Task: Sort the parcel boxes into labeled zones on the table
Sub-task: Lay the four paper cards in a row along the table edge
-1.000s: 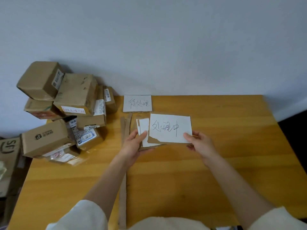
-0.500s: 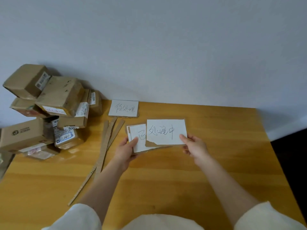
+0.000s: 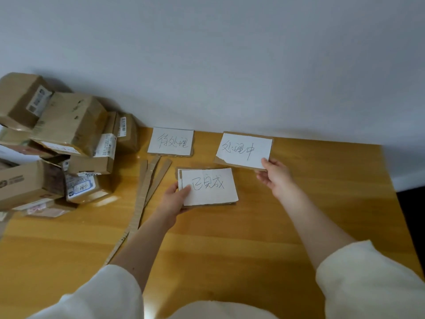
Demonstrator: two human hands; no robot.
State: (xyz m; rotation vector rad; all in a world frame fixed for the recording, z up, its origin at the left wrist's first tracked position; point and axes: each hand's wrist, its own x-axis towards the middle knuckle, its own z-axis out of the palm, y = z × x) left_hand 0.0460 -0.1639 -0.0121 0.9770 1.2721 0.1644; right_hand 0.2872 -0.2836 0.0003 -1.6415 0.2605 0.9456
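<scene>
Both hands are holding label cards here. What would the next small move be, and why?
Probably the right hand sets its card down at the table's back edge, right of the card already lying there. It is held beside that one, while the parcel boxes remain piled at the left, unsorted.

Soft, even daylight here, nothing harsh; your table (image 3: 310, 226) picks up a pale glare patch near the parcel boxes (image 3: 69, 143) at far left, which throw dim shadows up the wall (image 3: 230, 54). Wide-angle bending slants the table's edges, your sleeves (image 3: 368, 284) go soft up close, handwriting on the cards stays slightly smeared
</scene>
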